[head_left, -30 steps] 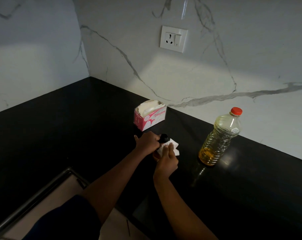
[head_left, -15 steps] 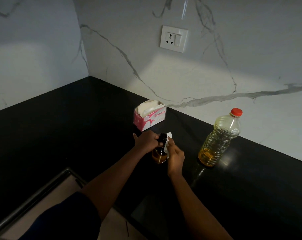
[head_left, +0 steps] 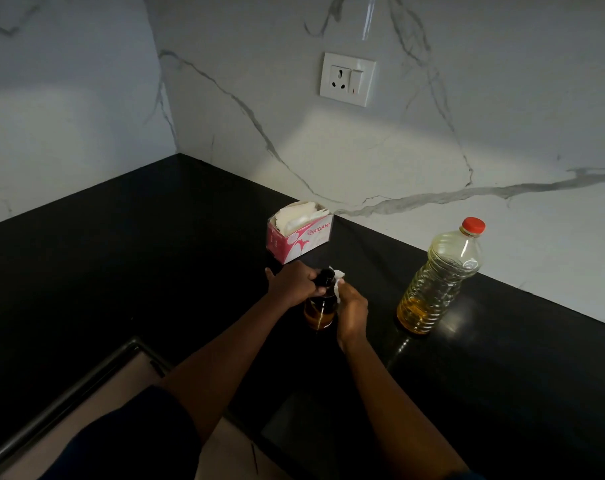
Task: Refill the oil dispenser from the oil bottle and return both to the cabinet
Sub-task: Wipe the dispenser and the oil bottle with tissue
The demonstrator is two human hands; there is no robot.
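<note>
The small amber oil dispenser [head_left: 319,311] with a black top stands on the black counter [head_left: 138,258]. My left hand [head_left: 294,284] grips its black top from the left. My right hand [head_left: 352,310] holds a white tissue [head_left: 338,280] against the dispenser's right side, near the neck. The clear plastic oil bottle [head_left: 439,278] with a red cap stands upright to the right, apart from both hands, with a little yellow oil at its bottom.
A pink and white tissue box [head_left: 299,235] sits just behind the dispenser near the marble wall. A wall socket [head_left: 347,79] is above it. A metal-edged ledge [head_left: 72,393] runs along the lower left.
My right hand lifted the tissue off the counter and brought it up against the dispenser's side. The left hand kept its grip on the top. The oil bottle stayed put.
</note>
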